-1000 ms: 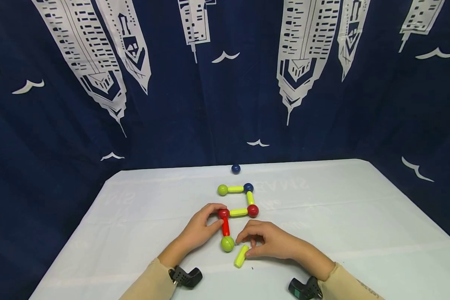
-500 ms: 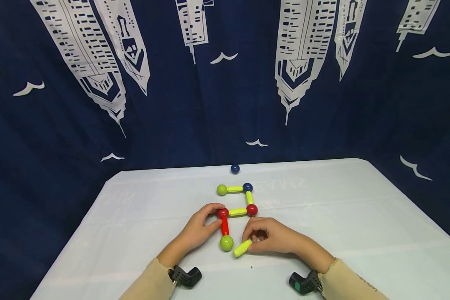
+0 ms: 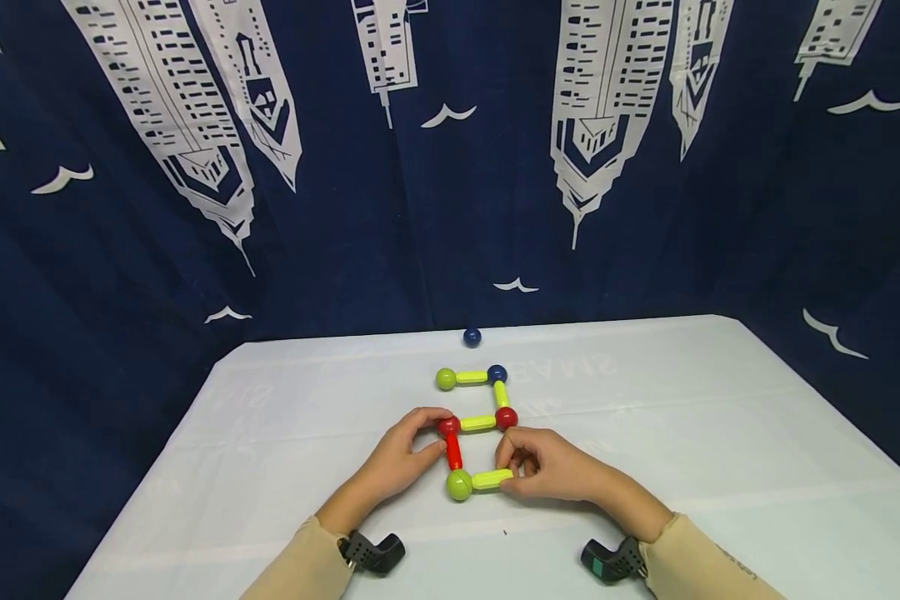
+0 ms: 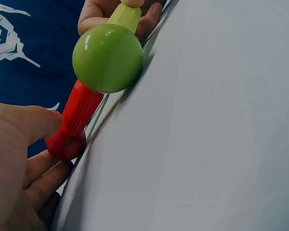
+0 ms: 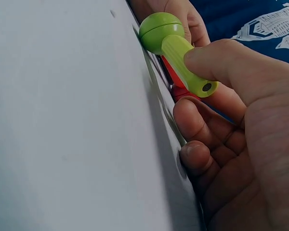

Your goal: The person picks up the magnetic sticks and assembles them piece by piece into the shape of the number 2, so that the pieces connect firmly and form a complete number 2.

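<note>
My left hand [image 3: 403,454] holds the near-left red ball [image 3: 449,427], with its thumb by the red magnetic rod [image 3: 453,452]. That rod runs from the red ball toward me to a green ball [image 3: 460,485]. My right hand [image 3: 551,467] pinches a yellow-green magnetic rod [image 3: 491,479] between thumb and fingers. One end of this rod touches the green ball, as the left wrist view shows too; its other end [image 5: 206,87] is bare in the right wrist view. Another yellow-green rod [image 3: 477,422] links the held red ball to a second red ball [image 3: 506,417].
From the second red ball a rod [image 3: 501,394] leads back to a dark blue ball [image 3: 497,374]. A further rod [image 3: 472,377] joins it to a green ball [image 3: 446,378]. One loose blue ball [image 3: 472,337] lies near the back edge of the white table [image 3: 307,400].
My right hand has lifted and turned the yellow-green rod from its slanted place on the table, bringing its end against the near green ball. The left hand stays on the red ball.
</note>
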Action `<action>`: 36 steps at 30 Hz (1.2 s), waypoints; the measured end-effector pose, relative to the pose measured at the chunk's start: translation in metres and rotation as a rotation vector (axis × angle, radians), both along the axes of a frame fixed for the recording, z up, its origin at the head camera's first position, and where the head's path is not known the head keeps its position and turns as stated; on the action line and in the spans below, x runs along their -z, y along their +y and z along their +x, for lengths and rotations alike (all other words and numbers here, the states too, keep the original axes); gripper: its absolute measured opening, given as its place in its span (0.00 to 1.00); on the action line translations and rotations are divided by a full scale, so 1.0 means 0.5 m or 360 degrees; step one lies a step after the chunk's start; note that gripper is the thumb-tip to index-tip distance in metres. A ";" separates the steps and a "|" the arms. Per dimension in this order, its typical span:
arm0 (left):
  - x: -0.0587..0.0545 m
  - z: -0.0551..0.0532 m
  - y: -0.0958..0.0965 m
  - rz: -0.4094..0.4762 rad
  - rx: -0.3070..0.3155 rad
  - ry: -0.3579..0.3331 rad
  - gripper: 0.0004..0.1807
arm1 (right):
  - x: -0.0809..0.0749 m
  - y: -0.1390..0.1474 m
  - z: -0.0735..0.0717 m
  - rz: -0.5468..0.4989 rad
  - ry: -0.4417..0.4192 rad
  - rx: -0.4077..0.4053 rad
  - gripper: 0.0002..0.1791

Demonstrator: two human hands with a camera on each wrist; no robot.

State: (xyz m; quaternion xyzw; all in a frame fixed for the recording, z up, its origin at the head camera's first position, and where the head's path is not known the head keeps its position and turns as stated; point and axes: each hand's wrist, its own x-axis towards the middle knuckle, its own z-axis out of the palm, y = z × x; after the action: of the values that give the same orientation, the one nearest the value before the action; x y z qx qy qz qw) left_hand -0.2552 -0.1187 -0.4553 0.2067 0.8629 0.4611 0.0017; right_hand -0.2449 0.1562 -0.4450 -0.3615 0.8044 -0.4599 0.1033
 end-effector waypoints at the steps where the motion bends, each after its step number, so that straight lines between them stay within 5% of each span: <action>1: 0.000 0.000 0.000 0.0007 0.0004 -0.0001 0.22 | 0.000 0.000 0.000 -0.0002 -0.0003 -0.0004 0.09; 8: -0.002 0.008 0.002 0.0079 -0.0049 -0.0030 0.19 | 0.005 -0.001 0.000 -0.0004 -0.0048 -0.0009 0.10; 14: -0.005 0.046 0.003 0.0061 -0.0174 -0.0026 0.14 | 0.013 -0.004 0.003 -0.0005 -0.0050 0.0015 0.10; 22: -0.003 0.086 -0.007 -0.0078 0.0142 0.0090 0.22 | 0.005 -0.007 -0.001 0.0027 0.0009 0.0053 0.10; 36: 0.006 0.080 -0.009 -0.0130 0.0144 0.0094 0.17 | 0.004 -0.005 -0.005 0.0029 0.0011 0.0047 0.09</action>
State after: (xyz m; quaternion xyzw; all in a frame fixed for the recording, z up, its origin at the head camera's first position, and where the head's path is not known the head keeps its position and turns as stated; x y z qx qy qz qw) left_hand -0.2154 -0.1234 -0.4584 0.2588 0.8704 0.4187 0.0057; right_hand -0.2473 0.1538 -0.4468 -0.3502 0.8141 -0.4529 0.0970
